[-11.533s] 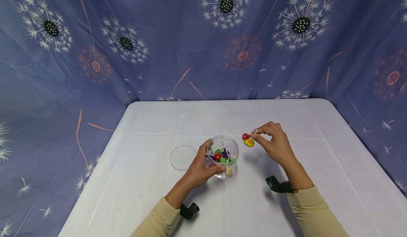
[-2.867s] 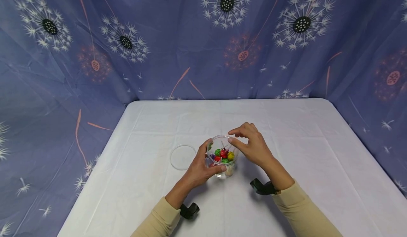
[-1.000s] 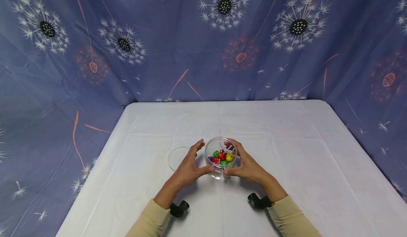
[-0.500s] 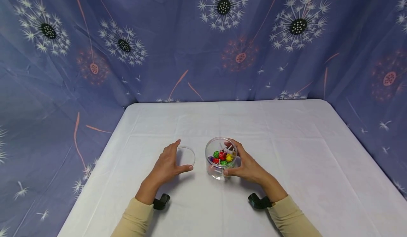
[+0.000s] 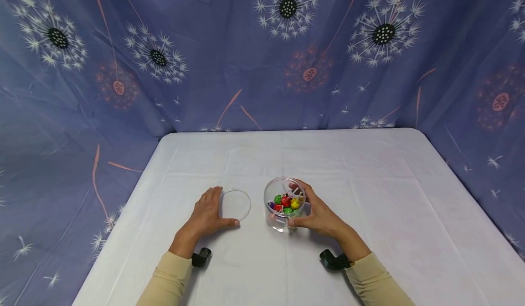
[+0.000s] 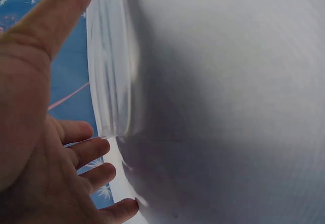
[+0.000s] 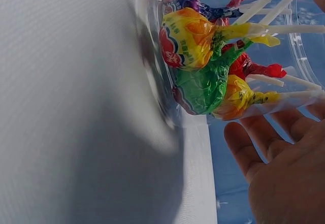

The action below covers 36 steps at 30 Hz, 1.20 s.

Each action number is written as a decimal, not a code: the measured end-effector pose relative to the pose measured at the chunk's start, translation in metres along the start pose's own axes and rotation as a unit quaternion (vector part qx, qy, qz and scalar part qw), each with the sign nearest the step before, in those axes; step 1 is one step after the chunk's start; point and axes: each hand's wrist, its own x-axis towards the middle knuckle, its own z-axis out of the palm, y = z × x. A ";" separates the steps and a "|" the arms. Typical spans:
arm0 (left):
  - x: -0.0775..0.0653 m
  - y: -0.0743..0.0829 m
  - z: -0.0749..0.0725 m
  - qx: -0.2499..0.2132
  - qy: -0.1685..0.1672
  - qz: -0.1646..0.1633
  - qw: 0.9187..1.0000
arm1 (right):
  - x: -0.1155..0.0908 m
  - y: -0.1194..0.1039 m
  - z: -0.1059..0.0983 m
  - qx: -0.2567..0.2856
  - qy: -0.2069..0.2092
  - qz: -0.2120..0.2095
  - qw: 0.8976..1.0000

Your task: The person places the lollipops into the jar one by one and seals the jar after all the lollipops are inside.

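A clear, round plastic jar (image 5: 275,221) stands uncovered on the white table. Inside it are several wrapped lollipops (image 5: 285,201) in red, green, yellow and purple; the right wrist view shows their white sticks (image 7: 261,5). My right hand (image 5: 317,215) holds the jar from the right, thumb on the near side and fingers around the back. To the left lies a clear round lid (image 5: 236,205), flat on the cloth. Around its left side my left hand (image 5: 205,215) is spread, thumb near the front edge and fingers by the far edge; in the left wrist view the fingertips (image 6: 104,145) come close to the lid's rim.
A white cloth covers the table (image 5: 311,155), whose back edge runs along a blue dandelion-print curtain (image 5: 229,59). The curtain also hangs at both sides. Each wrist wears a small black camera mount (image 5: 334,260).
Earlier my right hand held lollipops beside the jar; those now lie inside. It has since taken hold of the jar. My left hand let go of the jar and moved left to the lid.
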 end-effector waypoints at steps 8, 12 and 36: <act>0.002 -0.002 0.002 0.005 -0.025 -0.002 1.000 | -0.001 -0.001 -0.001 -0.001 0.001 0.010 1.000; 0.003 -0.003 0.005 0.006 -0.021 0.000 1.000 | 0.000 -0.002 0.000 -0.003 0.002 0.005 1.000; -0.002 0.024 -0.020 -0.019 0.044 0.051 0.998 | 0.000 0.001 0.000 0.000 0.003 0.002 1.000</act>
